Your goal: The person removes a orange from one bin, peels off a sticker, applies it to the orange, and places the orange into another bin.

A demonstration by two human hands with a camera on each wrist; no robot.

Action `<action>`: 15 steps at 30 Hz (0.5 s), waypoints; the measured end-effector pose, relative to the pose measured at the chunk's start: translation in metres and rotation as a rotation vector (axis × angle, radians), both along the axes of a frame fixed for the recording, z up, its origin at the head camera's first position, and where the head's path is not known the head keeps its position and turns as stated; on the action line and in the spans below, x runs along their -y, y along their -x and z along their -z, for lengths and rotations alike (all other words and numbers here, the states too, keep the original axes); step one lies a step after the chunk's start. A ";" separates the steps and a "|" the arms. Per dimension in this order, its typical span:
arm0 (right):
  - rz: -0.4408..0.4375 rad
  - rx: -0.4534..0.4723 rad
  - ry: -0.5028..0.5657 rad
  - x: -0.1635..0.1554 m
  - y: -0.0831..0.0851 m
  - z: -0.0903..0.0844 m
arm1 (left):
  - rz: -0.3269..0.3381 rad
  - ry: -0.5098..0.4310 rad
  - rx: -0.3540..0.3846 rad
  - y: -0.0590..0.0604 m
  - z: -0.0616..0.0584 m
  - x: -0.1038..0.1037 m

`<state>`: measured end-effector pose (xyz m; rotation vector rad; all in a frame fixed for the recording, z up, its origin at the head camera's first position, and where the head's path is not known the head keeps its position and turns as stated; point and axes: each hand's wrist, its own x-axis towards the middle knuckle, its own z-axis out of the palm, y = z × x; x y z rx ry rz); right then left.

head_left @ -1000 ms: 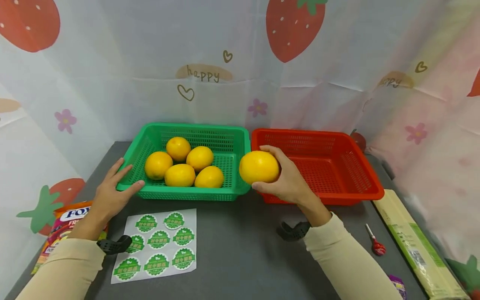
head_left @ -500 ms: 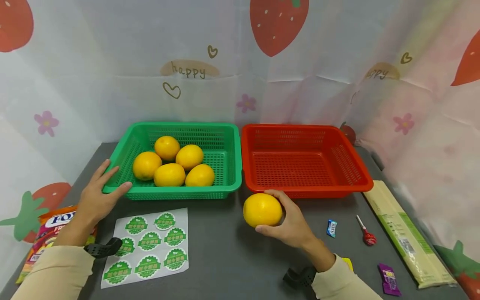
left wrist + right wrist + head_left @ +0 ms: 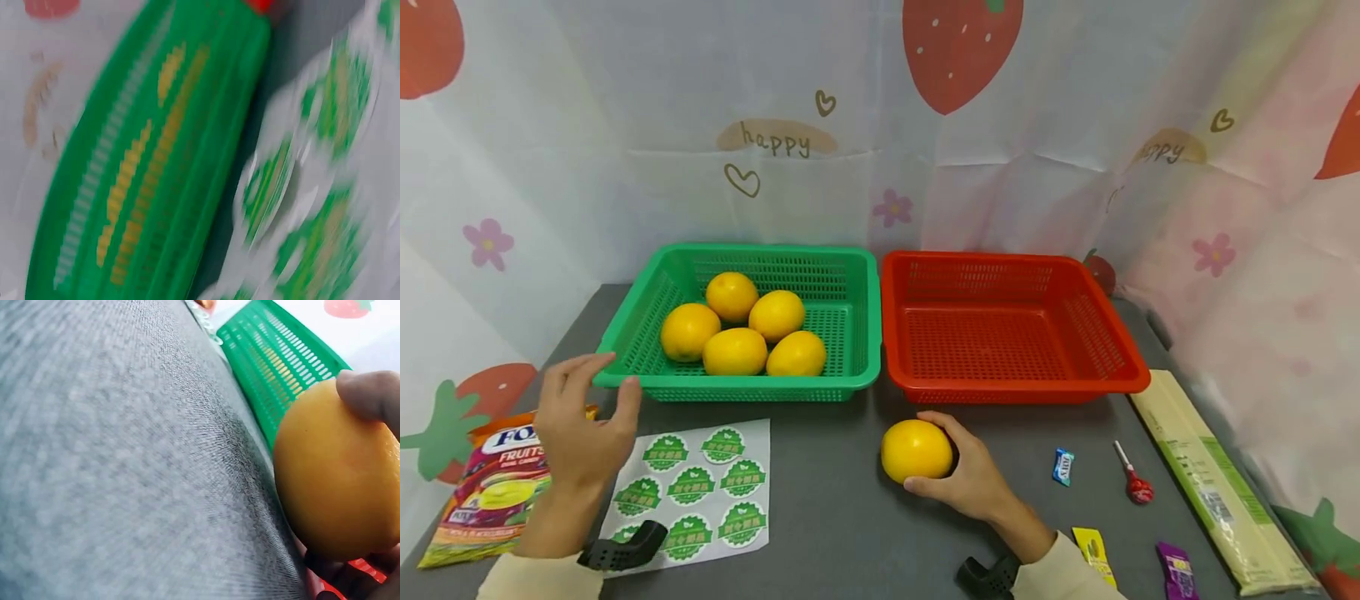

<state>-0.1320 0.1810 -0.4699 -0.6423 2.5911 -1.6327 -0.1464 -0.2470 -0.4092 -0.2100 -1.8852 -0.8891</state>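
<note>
Orange now clear of red basket

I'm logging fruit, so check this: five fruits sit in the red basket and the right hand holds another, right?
Not quite: the head view shows the five fruits in the green basket, not the red one. The right hand does hold another fruit.

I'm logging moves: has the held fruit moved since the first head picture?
Yes: the held fruit came nearer, from overlapping the red basket to in front of it.
</note>
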 end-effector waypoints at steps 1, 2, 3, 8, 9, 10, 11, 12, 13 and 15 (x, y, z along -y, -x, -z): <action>-0.006 -0.005 0.001 -0.001 0.000 0.003 | 0.026 -0.021 -0.047 -0.003 -0.001 -0.010; -0.013 -0.009 0.003 -0.001 0.000 0.004 | 0.058 -0.039 -0.064 -0.007 -0.002 -0.019; -0.016 -0.016 0.002 -0.002 0.000 0.006 | 0.104 -0.051 -0.065 -0.010 -0.001 -0.026; -0.028 -0.031 -0.001 -0.002 -0.002 0.007 | 0.235 -0.024 0.044 -0.013 0.023 -0.047; -0.027 -0.030 -0.004 -0.003 -0.003 0.007 | 0.243 -0.014 0.077 -0.012 0.030 -0.048; -0.028 -0.026 -0.004 -0.002 -0.003 0.007 | 0.241 -0.003 0.102 -0.011 0.037 -0.048; -0.030 -0.024 -0.006 -0.002 -0.002 0.006 | 0.241 0.007 0.133 -0.011 0.044 -0.048; -0.033 -0.023 -0.008 -0.002 -0.002 0.006 | 0.244 0.013 0.161 -0.010 0.051 -0.047; -0.035 -0.021 -0.007 -0.003 -0.002 0.006 | 0.247 0.015 0.194 -0.010 0.057 -0.047; -0.040 -0.026 -0.009 -0.005 -0.002 0.006 | 0.247 0.022 0.237 -0.010 0.067 -0.047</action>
